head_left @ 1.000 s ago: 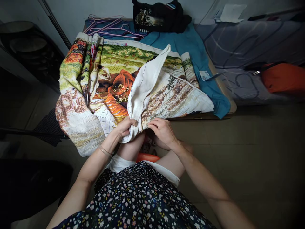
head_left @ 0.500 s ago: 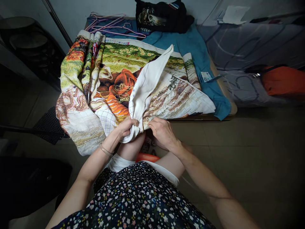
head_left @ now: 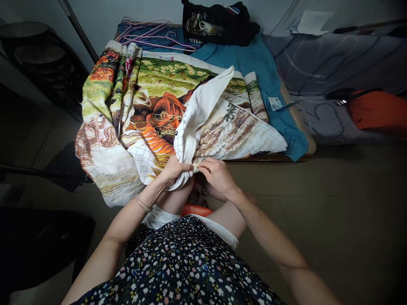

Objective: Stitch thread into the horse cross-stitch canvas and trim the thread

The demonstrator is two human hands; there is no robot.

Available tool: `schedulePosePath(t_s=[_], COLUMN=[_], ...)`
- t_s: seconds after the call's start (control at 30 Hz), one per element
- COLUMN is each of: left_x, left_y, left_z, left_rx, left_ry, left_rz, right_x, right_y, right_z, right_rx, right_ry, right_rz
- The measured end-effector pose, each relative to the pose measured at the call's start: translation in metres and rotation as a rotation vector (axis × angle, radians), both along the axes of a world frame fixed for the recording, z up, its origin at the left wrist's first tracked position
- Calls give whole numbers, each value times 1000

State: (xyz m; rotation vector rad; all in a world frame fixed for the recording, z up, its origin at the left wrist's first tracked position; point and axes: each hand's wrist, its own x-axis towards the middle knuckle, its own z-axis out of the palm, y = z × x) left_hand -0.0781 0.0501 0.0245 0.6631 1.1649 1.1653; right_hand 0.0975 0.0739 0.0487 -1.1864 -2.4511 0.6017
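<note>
Embroidered cloth (head_left: 152, 106), one; left hand (head_left: 176, 169), right hand (head_left: 216, 176) fingers both pinching its edge.

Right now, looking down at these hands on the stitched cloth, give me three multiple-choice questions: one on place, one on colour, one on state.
1. Where do the thin pink wire hangers lie?
A far end of the low table
B floor
C lap

2. What colour is the plain cloth under the large colourful embroidered canvas?
A red
B teal blue
C yellow

3. How does the left hand hold the canvas?
A flat on top
B apart from it
C bunched in its grip

A: the hangers rest at the far edge. B: teal shows around the canvas. C: fingers close round gathered fabric, the right hand pinching alongside.
</note>
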Motion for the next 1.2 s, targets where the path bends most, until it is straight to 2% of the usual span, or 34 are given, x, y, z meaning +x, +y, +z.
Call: schedulePosePath(t_s=[0.2, 0.47, 0.8, 0.9, 1.1, 1.2], left_x=[-1, -1, -1, -1, -1, -2], left_y=[2, 2, 1, 1, 0, 0], left_z=[-1, 2, 5, 4, 2, 2], left_rx=[-31, -39, -52, -44, -41, -47], left_ry=[-97, -128, -152, -145, -146, -159], left_rz=[9, 9, -3, -4, 10, 21], right_x=[0, -2, -3, -3, -8, -10], right_y=[-1, -4, 2, 2, -5, -4], right_z=[2, 6, -7, -3, 9, 7], right_rx=[12, 54, 1, 13, 107, 111], right_ry=[-40, -108, 115, 66, -187, -157], right_rz=[2, 2, -14, -1, -8, 6])
